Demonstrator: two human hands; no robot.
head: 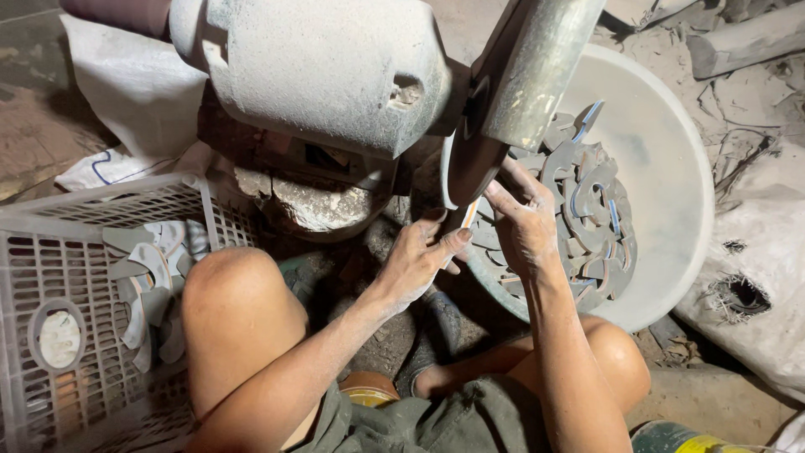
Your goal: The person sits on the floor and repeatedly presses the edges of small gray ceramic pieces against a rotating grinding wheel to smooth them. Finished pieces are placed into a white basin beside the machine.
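Currently a grinding step is judged to be in hand: a thin flat workpiece (pixel 466 220) with a bright edge is pinched between both hands and presented to the rim of the grinding wheel (pixel 459 168). The left hand (pixel 419 256) is closed on the lower end of the piece, thumb and forefinger clamped together on it. The right hand (pixel 524 220) is closed over the upper end, fingertips pressed just below the wheel. Contact between piece and wheel is likely but cannot be confirmed; that spot is masked by the fingers.

Next move, as a judgement: steady pressure and a slow turn of the piece along its edge would be called for, with fingertips kept off the wheel rim, which is just beside them.

Just beyond the right hand, a heap of curved flat metal blanks (pixel 591 210) is stacked in a wide pale basin (pixel 671 168); the right wrist is laid across the near side of the heap. Directly above both hands, the dusty grinder motor housing (pixel 327 71) and the wheel guard (pixel 537 67) are overhung, so the view of the contact line is partly blocked. Below the hands, both bare knees are drawn up close, which limits elbow room. Well to the left of the left hand, a white plastic crate (pixel 50 277) is seen holding several similar pale pieces (pixel 151 268). Farthest out, past the basin, dusty sacking and scrap wood are lying on the floor.
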